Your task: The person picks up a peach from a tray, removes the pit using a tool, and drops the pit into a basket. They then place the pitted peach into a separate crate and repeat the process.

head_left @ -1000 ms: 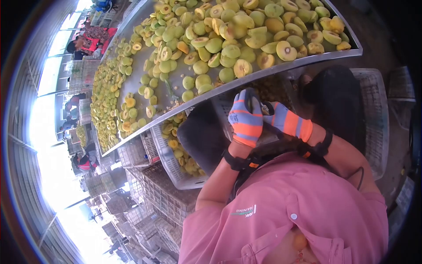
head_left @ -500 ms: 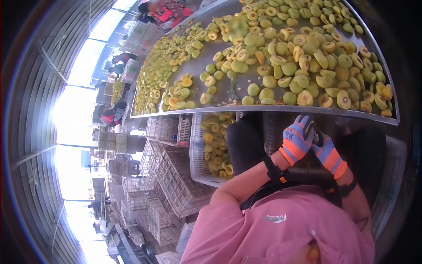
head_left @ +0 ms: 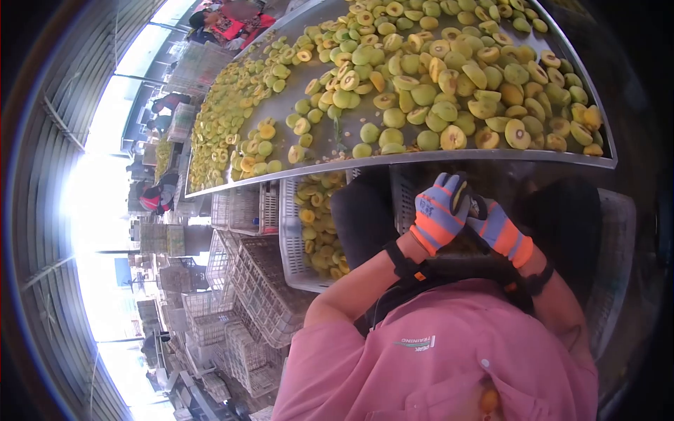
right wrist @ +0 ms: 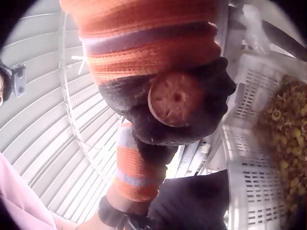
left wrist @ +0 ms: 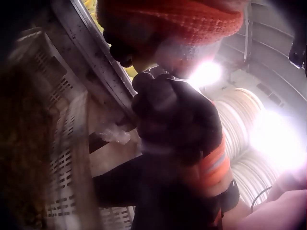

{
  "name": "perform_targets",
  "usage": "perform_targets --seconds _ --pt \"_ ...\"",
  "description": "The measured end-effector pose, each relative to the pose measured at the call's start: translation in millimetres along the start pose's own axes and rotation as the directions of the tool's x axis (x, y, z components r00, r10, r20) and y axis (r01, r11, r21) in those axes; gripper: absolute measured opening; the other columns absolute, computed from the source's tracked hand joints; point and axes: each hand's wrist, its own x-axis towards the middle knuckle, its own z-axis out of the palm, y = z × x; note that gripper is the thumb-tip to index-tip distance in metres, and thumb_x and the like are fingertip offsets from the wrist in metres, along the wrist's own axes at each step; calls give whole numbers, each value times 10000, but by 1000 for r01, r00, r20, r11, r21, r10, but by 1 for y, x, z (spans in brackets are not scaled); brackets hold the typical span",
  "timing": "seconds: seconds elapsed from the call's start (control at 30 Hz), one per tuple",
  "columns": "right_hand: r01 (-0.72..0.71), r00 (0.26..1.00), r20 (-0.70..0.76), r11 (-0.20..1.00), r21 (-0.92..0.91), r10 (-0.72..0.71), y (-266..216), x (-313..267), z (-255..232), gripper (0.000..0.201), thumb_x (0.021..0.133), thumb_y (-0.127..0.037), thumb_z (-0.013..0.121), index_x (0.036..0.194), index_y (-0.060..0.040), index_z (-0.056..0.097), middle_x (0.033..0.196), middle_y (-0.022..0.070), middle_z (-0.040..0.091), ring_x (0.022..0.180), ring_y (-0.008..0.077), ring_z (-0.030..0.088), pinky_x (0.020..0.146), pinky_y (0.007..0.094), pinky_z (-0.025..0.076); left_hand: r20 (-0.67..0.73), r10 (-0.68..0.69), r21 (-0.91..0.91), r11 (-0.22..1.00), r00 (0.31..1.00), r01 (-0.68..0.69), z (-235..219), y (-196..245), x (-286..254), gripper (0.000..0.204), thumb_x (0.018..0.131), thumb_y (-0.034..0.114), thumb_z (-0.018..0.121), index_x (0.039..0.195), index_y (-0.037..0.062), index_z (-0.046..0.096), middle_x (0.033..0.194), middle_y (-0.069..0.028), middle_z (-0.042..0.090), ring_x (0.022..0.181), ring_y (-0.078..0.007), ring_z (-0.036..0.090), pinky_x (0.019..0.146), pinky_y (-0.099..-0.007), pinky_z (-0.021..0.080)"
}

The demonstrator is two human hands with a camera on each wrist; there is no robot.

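Note:
My gloved left hand and gloved right hand meet in front of my body, below the table edge. In the right wrist view, the right hand's dark fingers curl round a tool with a round, reddish-brown handle end; its working end is hidden. The left wrist view shows a small yellowish-green piece of plum by the left hand's curled fingers, mostly covered by the gloves. Several halved green plums lie with cut sides and pits showing on the metal table.
A white crate of plum halves stands left of my legs. Between my knees is another crate holding small brown and yellow scraps. Stacked crates fill the left side. Another person sits across the table.
My head view has swung, so table and hands have shifted across the picture. Both hands stay close together, with their fingers moving slightly against each other.

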Motion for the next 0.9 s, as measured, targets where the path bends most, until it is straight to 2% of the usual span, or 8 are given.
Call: perform_targets --seconds 0.33,0.47,0.5,0.53,0.6,0.8,0.83,0.9 --pt "-145 989 -29 965 -220 142 14 10 0 244 778 -165 667 966 -9 669 808 171 688 734 257 647 693 385 501 334 -521 -284 739 786 611 22 -40 5 182 921 171 610 936 -3 660 781 -59 663 727 -133 608 664 -325 497" --pt "-241 969 30 967 -81 244 -23 6 -11 248 791 -182 666 932 22 668 766 152 668 705 210 624 677 374 486 605 -443 -572 336 661 748 -5 -56 20 179 955 127 568 1076 8 625 985 -63 679 857 -117 632 728 -286 521" --pt "-214 976 32 975 -68 216 -27 5 -12 257 794 -187 666 931 30 664 764 147 666 703 201 620 676 372 483 620 -239 -522 585 747 620 -18 -49 26 220 928 71 582 1138 6 594 1045 -66 673 908 -131 641 765 -282 530" --pt "-199 979 38 978 -59 202 -28 6 -13 264 799 -193 664 934 33 661 766 150 666 706 209 621 679 371 482 540 57 -368 913 840 174 -28 -33 37 253 883 24 620 1134 8 600 1016 -75 673 906 -143 645 767 -280 533" --pt "-165 984 54 986 -37 167 -30 7 -13 278 808 -204 661 940 40 656 772 155 667 712 225 622 685 369 479 680 -244 -278 787 691 551 -36 -25 41 331 795 -14 681 1115 17 603 995 -81 676 901 -182 663 771 -302 534" --pt "-217 976 -28 973 -80 215 -22 5 -8 294 822 -239 647 958 22 660 793 194 659 738 313 620 719 396 486 402 56 -88 996 914 -22 -5 -38 23 419 702 -60 682 1104 34 608 982 -79 683 881 -250 681 769 -343 535" --pt "-181 982 -74 978 -104 174 -16 5 -7 295 823 -241 648 966 16 660 801 196 661 738 310 623 720 398 489 354 -60 -259 953 933 159 1 -35 20 175 952 89 530 1053 23 657 957 -59 673 851 -130 625 745 -281 520" --pt "-112 984 -152 981 -156 88 -5 6 -4 298 824 -246 649 982 6 661 817 201 664 740 306 627 722 401 494 270 -260 -430 829 927 358 4 -31 19 206 978 116 512 1073 5 657 963 -67 680 851 -135 630 747 -285 523"
